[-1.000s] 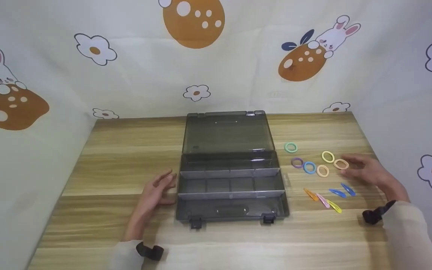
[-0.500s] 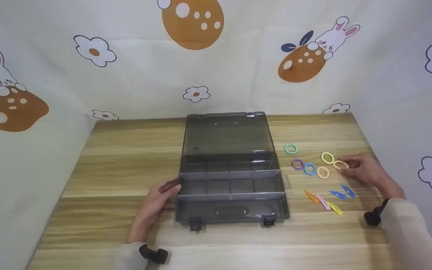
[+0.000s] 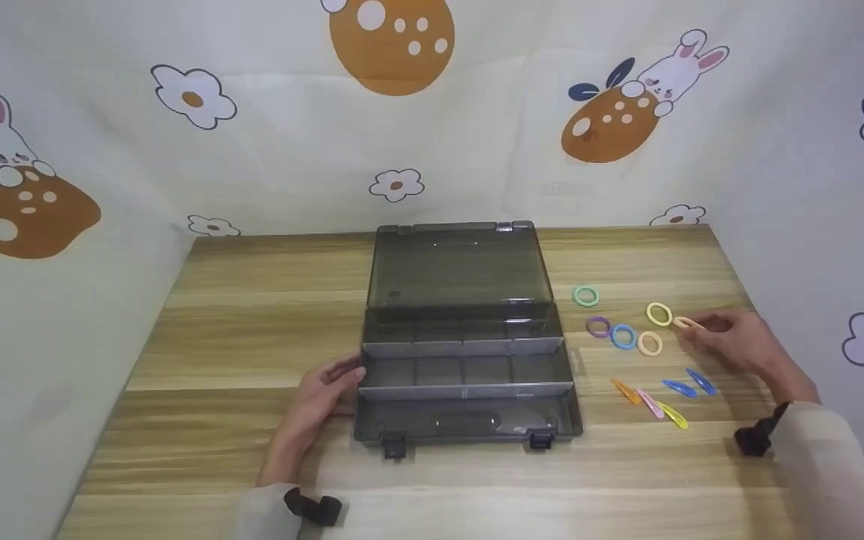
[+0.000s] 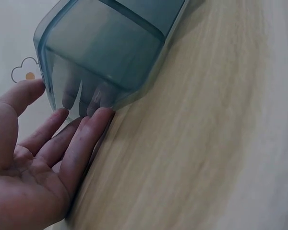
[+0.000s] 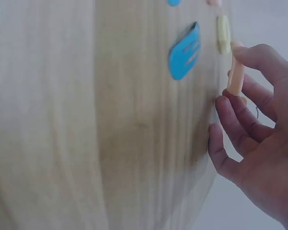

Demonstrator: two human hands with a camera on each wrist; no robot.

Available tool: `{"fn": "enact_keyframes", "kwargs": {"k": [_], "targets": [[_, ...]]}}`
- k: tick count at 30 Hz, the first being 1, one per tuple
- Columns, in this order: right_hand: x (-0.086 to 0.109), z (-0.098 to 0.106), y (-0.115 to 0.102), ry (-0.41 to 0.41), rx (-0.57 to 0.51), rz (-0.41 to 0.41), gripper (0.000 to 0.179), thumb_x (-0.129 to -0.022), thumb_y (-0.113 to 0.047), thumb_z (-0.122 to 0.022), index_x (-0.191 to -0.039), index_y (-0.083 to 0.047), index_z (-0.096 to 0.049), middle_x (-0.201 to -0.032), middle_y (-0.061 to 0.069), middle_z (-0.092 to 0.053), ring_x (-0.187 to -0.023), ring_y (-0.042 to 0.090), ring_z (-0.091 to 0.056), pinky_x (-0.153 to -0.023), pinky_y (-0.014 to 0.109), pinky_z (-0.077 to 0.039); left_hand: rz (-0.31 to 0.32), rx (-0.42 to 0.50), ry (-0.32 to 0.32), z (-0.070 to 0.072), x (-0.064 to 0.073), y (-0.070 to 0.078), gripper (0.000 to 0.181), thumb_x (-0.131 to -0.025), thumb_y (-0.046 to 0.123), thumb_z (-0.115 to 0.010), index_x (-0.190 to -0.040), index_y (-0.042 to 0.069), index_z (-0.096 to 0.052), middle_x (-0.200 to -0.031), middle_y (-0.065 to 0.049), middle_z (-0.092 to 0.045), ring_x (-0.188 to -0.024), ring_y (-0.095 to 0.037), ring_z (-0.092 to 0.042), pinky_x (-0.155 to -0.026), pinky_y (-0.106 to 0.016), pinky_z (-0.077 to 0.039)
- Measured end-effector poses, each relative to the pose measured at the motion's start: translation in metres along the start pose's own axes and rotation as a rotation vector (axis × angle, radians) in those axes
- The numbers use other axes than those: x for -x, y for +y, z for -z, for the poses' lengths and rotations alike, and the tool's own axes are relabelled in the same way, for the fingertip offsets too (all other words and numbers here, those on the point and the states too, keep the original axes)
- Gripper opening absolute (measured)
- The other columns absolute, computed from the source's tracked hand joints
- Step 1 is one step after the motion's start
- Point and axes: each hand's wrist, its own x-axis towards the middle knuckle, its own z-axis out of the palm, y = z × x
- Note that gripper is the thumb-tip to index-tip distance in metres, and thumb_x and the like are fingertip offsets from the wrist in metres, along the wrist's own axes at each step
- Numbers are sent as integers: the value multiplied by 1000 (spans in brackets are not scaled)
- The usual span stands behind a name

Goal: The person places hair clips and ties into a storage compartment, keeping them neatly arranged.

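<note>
My right hand [image 3: 743, 341] pinches a peach hair tie [image 5: 236, 76] between thumb and fingers, tilted up on edge, at the right of the table. Beside it lie a yellow hair tie [image 3: 659, 304] and another peach hair tie [image 3: 650, 334]. My left hand [image 3: 316, 397] rests at the left side of a dark see-through compartment box [image 3: 469, 435], its lid [image 3: 462, 262] laid back. In the left wrist view the fingertips touch the box wall, with the thumb up by the rim.
Blue [image 3: 623, 326], purple [image 3: 598, 318] and green [image 3: 586, 286] hair ties lie right of the box. In front of them are several snap hair clips, including orange [image 3: 625, 391], pink [image 3: 650, 403], yellow [image 3: 673, 415] and blue [image 3: 700, 382]. A patterned cloth [image 3: 289, 150] hangs behind the table.
My left hand has moved right onto the box's side. My right hand has closed on the peach hair tie, which has turned from lying flat to tilted up.
</note>
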Motion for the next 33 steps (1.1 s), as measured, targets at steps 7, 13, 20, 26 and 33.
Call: {"fn": "enact_keyframes", "kwargs": {"k": [7, 13, 20, 26, 33], "targets": [[-1, 10, -25, 53, -19, 12, 49, -91, -41, -71, -114, 2, -70, -115, 25, -68, -97, 19, -62, -74, 20, -46, 14, 1, 10, 0, 1, -1, 47, -94, 21, -70, -136, 1, -60, -140, -18, -61, -132, -28, -56, -107, -32, -48], [-2, 21, -56, 134, -46, 131, 36, -91, -35, -73, -105, -3, -73, -115, 18, -66, -88, -6, -51, -71, 12, -46, -15, -7, 10, 0, 1, 0, 45, -94, 20, -69, -134, 0, -61, -139, -18, -62, -131, -26, -58, -108, -29, -47], [-9, 26, -95, 158, -43, 249, 29, -90, -29, -76, -104, -5, -73, -114, 16, -68, -92, -6, -50, -74, 7, -40, -39, -9, -14, 3, 3, -2, 44, -94, 17, -69, -134, -1, -61, -138, -19, -62, -131, -26, -58, -104, -23, -47], [-14, 24, -129, 176, -6, 328, 24, -88, -26, -77, -102, -6, -75, -111, 13, -70, -97, 11, -57, -79, 20, -47, -48, -25, -38, 5, 4, -3, 49, -94, 17, -69, -138, 0, -57, -143, -18, -59, -136, -29, -53, -107, -23, -44], [-21, 17, -162, 134, -32, 397, 27, -88, -21, -76, -106, -1, -73, -113, 16, -66, -103, 30, -60, -86, 48, -48, -46, -36, -35, 4, 2, -3, 49, -94, 19, -69, -138, 0, -57, -143, -17, -59, -135, -29, -54, -113, -34, -42]]}}
